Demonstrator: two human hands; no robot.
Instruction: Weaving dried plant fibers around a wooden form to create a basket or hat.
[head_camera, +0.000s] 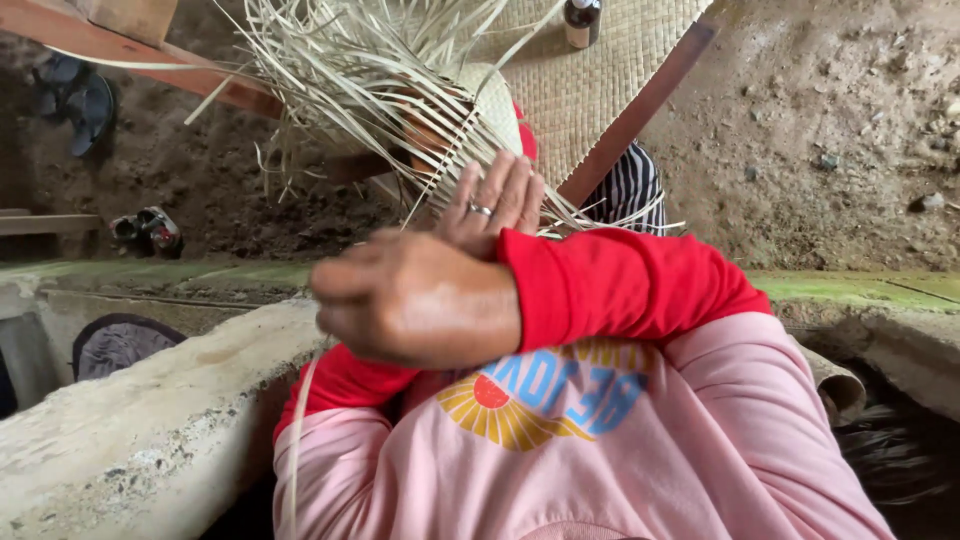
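A half-woven piece of pale straw (480, 100) hangs in front of me, with many loose strips (330, 70) fanning out to the upper left. My left hand (497, 197), a ring on one finger, lies with its fingers against the woven edge and holds the piece up. My right hand (415, 295) crosses in front of it, blurred, with its back to the camera and its fingers curled. What those fingers hold is hidden. One thin strip (296, 450) hangs down below this hand. Both arms wear red sleeves under a pink shirt.
A woven mat (600, 90) lies ahead on the dirt, with a dark bottle (582, 20) on it and a wooden beam (640, 110) along its edge. A rough concrete ledge (150, 420) runs across at the left. Sandals (80, 100) sit at the far left.
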